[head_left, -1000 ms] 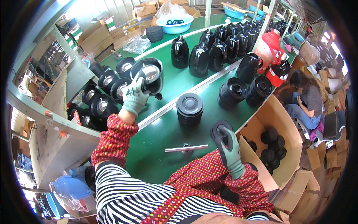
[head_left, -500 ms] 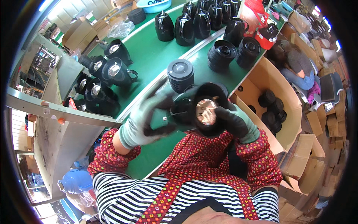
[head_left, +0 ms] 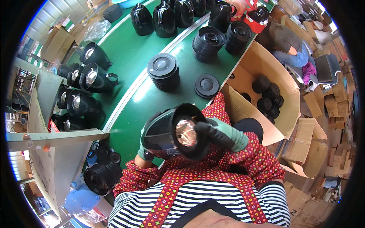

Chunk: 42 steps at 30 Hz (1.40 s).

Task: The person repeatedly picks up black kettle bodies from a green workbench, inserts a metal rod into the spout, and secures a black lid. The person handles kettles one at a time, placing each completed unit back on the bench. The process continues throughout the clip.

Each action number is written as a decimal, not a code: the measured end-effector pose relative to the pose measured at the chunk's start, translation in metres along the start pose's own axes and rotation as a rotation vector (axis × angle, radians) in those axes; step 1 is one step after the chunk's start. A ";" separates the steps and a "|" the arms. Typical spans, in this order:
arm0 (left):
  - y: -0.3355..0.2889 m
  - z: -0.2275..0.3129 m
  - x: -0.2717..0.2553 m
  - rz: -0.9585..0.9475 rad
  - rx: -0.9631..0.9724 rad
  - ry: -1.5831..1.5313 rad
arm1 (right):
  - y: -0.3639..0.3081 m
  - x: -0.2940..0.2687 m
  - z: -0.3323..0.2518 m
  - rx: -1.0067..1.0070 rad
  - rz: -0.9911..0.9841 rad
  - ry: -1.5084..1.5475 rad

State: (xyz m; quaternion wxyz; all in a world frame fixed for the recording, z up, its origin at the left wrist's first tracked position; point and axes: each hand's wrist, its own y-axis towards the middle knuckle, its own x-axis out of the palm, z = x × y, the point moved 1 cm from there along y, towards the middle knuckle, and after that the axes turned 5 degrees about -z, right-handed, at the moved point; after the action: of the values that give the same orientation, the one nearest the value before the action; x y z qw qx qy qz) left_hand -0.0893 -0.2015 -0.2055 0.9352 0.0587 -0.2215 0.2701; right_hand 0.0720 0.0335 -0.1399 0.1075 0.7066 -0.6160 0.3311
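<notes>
A glossy black thermos jug [head_left: 161, 133] lies tilted in front of my body, its wide mouth facing right and a shiny silver liner [head_left: 186, 133] showing inside. My left hand [head_left: 143, 146], in a pale green glove, supports the jug from its left side; most of those fingers are hidden behind it. At the mouth, my right hand [head_left: 224, 135] in a green and black glove has its fingers bent over the rim. Beyond the jug stand a stack of round black lids [head_left: 163, 72] and a single black lid [head_left: 206, 86] on the green table [head_left: 133, 81].
More black jugs lie on their sides at the left [head_left: 97, 78], and several stand upright at the far end [head_left: 164, 21]. Two further lid stacks [head_left: 208, 43] sit near a cardboard box [head_left: 285, 110] holding black parts. Another person [head_left: 291, 47] sits at the far right.
The jug has come nearer my body and swung left. My left hand, spread and blurred beside it before, now supports it. The single lid has come into full view.
</notes>
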 end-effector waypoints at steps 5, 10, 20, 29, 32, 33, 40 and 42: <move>-0.008 -0.013 -0.028 -0.018 -0.147 -0.142 | 0.083 -0.096 -0.024 -0.081 0.656 -1.582; -0.012 -0.023 -0.034 -0.055 -0.228 -0.226 | 0.104 -0.159 -0.018 0.281 0.572 -1.871; 0.007 -0.054 -0.020 -0.103 -0.283 -0.449 | -0.007 -0.030 -0.037 -0.612 0.454 -1.016; 0.017 -0.039 0.030 -0.263 -0.215 -0.096 | -0.088 0.020 -0.025 -0.618 0.501 -1.091; 0.026 -0.032 0.036 -0.316 -0.088 0.241 | -0.102 0.018 -0.016 -0.663 0.501 -1.090; 0.030 -0.028 0.037 -0.336 -0.020 0.389 | -0.105 0.018 -0.010 -0.687 0.504 -1.040; 0.049 0.040 0.102 -0.063 0.166 0.387 | -0.115 0.024 0.000 -0.751 0.490 -0.501; 0.057 0.050 0.104 -0.060 0.338 0.548 | -0.116 0.017 0.001 -0.806 0.417 -0.443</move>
State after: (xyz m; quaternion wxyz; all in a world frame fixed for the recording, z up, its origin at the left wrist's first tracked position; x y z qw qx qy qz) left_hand -0.0599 -0.1150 -0.1147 0.9446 0.1447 0.0882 0.2811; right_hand 0.1815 0.0447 -0.1010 0.1699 0.5241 -0.8310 -0.0767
